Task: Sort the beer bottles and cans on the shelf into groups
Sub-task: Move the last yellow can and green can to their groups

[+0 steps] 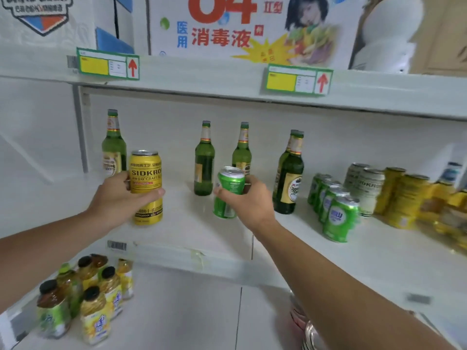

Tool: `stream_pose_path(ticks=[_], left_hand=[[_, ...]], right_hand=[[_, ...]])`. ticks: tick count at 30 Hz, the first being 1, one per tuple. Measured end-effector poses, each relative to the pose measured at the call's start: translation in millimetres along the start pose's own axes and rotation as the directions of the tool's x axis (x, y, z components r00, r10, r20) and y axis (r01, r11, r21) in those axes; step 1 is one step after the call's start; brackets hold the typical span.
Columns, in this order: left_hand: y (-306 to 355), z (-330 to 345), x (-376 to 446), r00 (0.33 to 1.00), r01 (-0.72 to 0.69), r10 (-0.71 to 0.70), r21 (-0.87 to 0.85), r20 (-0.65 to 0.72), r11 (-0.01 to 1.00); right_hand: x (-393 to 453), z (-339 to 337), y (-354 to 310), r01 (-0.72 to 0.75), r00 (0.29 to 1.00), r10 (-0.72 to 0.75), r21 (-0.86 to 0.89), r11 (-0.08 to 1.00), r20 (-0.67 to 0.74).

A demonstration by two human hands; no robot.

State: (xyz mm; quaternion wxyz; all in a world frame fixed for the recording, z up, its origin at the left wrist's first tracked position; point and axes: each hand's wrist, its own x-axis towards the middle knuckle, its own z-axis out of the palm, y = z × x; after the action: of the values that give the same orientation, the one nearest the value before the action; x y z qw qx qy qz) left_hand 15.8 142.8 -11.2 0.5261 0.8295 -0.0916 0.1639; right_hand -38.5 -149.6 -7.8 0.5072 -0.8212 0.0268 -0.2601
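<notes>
On the middle white shelf (177, 231), both hands are out front, each wrapped round a can. At about nine o'clock from the picture's centre, the left hand (118, 198) grips a tall yellow SIDKRO can (145, 188), thumb across its front and fingers behind, the can upright. Just past centre toward four o'clock, the right hand (249, 200) holds a green can (228, 195) tilted slightly to the left. Behind them stand green glass beer bottles: one at ten o'clock (113, 145), two near centre (204, 162) (242, 150), and a close pair at three o'clock (289, 178). Farther toward three o'clock sit a row of green cans (333, 208), white cans (366, 188) and yellow cans (404, 198), blurred. At seven o'clock, tea bottles (88, 296) stand on the lower shelf (189, 311).
</notes>
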Motion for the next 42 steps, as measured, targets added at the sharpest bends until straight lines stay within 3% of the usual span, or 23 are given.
stream_pose_path(ticks=[10,17,27,42], left_hand=[[56,75,-64,0.971,-0.052,0.078,-0.121,0.226,0.991],[100,123,-102,0.950,-0.073,0.109,-0.132,0.292,0.989],[157,181,-123,0.963,-0.058,0.105,-0.187,0.249,0.981],[163,203,-142,0.986,-0.009,0.030,-0.123,0.166,0.992]], right_hand=[[-89,-112,19,-0.116,0.974,0.092,-0.107,0.988,-0.209],[-112,-185,44,-0.166,0.938,0.117,-0.129,0.978,-0.326],[-86,-240,91,-0.200,0.932,0.133,-0.171,0.965,-0.337],[-73,-231,111,-0.180,0.955,0.125,-0.190,0.965,-0.268]])
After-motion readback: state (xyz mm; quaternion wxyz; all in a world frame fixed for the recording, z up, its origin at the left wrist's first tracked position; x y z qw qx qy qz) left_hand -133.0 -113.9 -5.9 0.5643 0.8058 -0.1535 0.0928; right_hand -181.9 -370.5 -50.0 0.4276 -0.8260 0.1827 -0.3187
